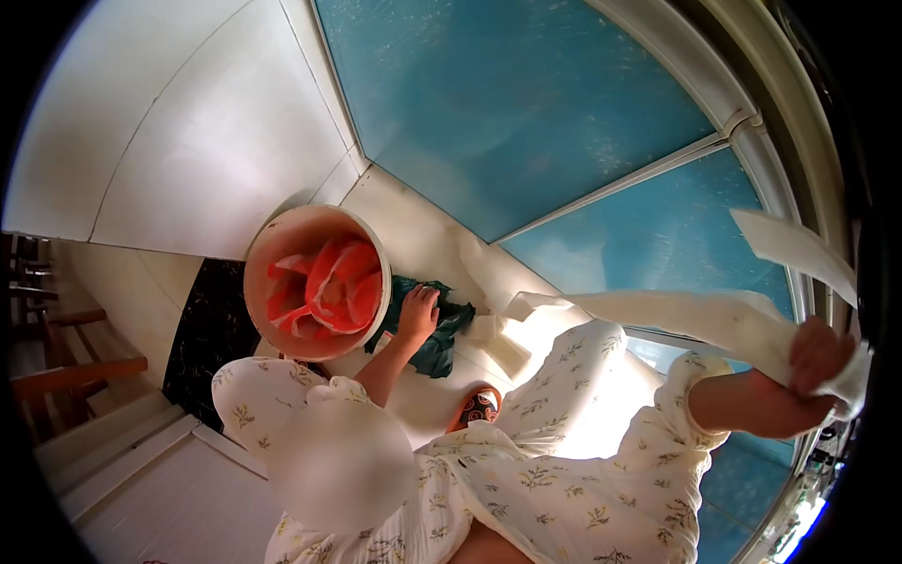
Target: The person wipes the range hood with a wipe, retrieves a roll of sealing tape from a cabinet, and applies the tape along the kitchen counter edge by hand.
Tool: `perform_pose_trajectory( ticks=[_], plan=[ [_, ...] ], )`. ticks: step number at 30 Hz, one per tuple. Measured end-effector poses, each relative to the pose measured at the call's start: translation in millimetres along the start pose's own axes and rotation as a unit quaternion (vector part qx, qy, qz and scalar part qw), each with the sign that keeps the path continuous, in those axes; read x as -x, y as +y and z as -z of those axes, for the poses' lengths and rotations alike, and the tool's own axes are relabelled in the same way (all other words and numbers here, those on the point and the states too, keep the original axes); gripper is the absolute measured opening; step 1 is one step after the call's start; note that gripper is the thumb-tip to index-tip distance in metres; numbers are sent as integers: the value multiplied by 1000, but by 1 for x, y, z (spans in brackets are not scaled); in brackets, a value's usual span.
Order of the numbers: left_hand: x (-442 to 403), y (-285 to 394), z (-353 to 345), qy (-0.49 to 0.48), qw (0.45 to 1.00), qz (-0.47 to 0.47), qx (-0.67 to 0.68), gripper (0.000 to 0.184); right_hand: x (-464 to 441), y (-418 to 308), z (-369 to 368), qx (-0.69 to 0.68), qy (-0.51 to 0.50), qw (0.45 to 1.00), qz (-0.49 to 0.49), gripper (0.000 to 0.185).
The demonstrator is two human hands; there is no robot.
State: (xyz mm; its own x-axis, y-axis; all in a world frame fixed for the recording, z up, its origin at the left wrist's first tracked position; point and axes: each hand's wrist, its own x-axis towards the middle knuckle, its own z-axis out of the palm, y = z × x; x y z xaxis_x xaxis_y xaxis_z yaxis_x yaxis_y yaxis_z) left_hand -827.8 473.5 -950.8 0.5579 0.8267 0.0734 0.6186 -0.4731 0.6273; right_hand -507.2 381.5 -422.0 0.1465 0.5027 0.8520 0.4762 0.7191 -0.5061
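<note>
My left hand reaches down to the floor, its fingers curled into a crumpled dark green plastic bag. Right beside the bag stands a round bucket with a pale rim. Inside it lies bunched red and white stuff, whose kind I cannot make out. Far to the right, my right hand is closed around a long white strip. It trails left from my fist, and another end rises above it. Whether it is cloth or paper does not show.
Blue cabinet doors with pale frames line the far side, under a curved counter edge. A white panel rises behind the bucket. A dark mat-like slab and wooden furniture are at left. A patterned slipper is on the floor.
</note>
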Motion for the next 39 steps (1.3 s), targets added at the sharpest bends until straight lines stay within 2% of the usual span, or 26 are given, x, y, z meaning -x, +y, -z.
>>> perform_pose_trajectory(
  ticks=[1, 3, 4, 5, 6, 7, 9, 10, 11, 12, 14, 17, 19, 20, 21, 23, 24, 25, 27, 28, 30, 33, 34, 36, 37, 39],
  plan=[
    [-1, 3, -1, 21, 1000, -2, 23, 39, 13, 8, -13, 85, 15, 996, 11, 4],
    [-8, 22, 2, 62, 996, -7, 70, 39, 34, 24, -43, 329, 17, 943, 51, 13],
    [-15, 37, 7, 73, 992, 5, 105, 38, 39, 27, -56, 354, -9, 934, 37, 18],
    [-23, 56, 14, 85, 987, 18, 139, 38, 56, 37, -63, 162, -28, 984, -65, 22],
    [-32, 73, 20, 97, 980, 30, 171, 38, 63, 43, -75, 72, -47, 983, -161, 25],
    [-44, 84, 25, 135, 972, -13, 190, 36, 59, 46, -92, 7, -87, 961, -261, 27],
    [-61, 117, 70, 73, 969, 6, 238, 34, 53, 60, -124, -78, -169, 897, -401, 33],
    [-67, 132, 95, 45, 965, 19, 259, 33, 55, 74, -142, -94, -178, 892, -404, 30],
    [-70, 136, 112, 29, 957, -25, 286, 32, 61, 86, -155, -141, -187, 882, -409, 30],
    [-69, 154, 149, -40, 951, 48, 303, 31, 64, 94, -167, -208, -177, 867, -417, 32],
    [-57, 147, 171, -36, 945, -40, 323, 32, 68, 107, -177, -271, -228, 820, -450, 35],
    [-37, 147, 235, -109, 954, 22, 277, 30, 63, 108, -194, -287, -282, 787, -466, 33],
    [-53, 143, 248, -121, 851, 28, 510, 31, 63, 111, -203, -266, -320, 789, -453, 31],
    [-57, 148, 254, -128, 773, 36, 620, 32, 59, 112, -206, -247, -359, 795, -422, 31],
    [-66, 145, 265, -161, 685, 5, 711, 43, 59, 114, -211, -245, -386, 783, -421, 31],
    [-77, 130, 306, -232, 701, 101, 666, 70, 56, 109, -230, -245, -438, 750, -430, 28],
    [-74, 129, 315, -191, 661, 49, 724, 77, 52, 105, -238, -232, -462, 751, -410, 27],
    [-70, 127, 324, -157, 610, -7, 777, 86, 49, 102, -245, -242, -489, 717, -434, 27],
    [-63, 111, 326, -148, 547, 34, 824, 80, 42, 94, -257, -252, -529, 664, -465, 25],
    [-62, 104, 325, -143, 513, 55, 845, 78, 52, 91, -262, -281, -508, 604, -546, 22],
    [-57, 93, 322, -144, 461, 105, 869, 73, 58, 83, -262, -252, -519, 558, -597, 19],
    [-54, 87, 317, -148, 402, 116, 896, 68, 74, 63, -251, -170, -543, 579, -584, 19],
    [-52, 86, 322, -139, 409, 113, 895, 68, 90, 59, -244, -145, -558, 581, -574, 22],
    [-48, 87, 332, -124, 423, 108, 891, 67, 123, 47, -227, -104, -563, 633, -521, 26],
    [-47, 95, 336, -107, 382, 118, 910, 58, 121, 37, -219, -103, -547, 656, -510, 29],
    [-54, 137, 370, -102, 473, 128, 866, 48, 118, 9, -206, -54, -522, 686, -503, 29]
  ],
)
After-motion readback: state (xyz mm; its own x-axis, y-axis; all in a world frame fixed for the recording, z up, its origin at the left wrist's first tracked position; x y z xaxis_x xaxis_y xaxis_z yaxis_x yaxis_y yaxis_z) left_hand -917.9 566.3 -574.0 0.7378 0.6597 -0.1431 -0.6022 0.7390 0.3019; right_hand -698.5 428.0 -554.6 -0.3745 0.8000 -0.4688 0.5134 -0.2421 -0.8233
